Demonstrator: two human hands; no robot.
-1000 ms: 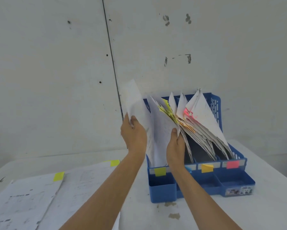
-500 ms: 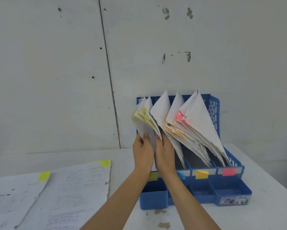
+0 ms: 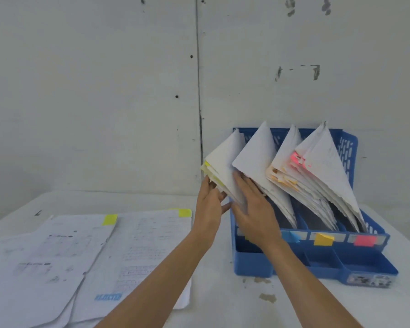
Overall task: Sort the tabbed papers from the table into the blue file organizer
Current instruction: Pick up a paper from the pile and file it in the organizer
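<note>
Whereas they gripped earlier, the left hand [image 3: 209, 203] and right hand [image 3: 254, 215] now press flat against the yellow-tabbed papers [image 3: 225, 169].

One blue file organizer [image 3: 317, 263] holds four leaning bundles of papers [image 3: 256, 157]. Two piles [image 3: 45, 256] lie on the counter [image 3: 223, 311], each with one yellow tab [image 3: 109, 219]. Two hands show: left hand [image 3: 209, 204], right hand [image 3: 256, 216].
</note>
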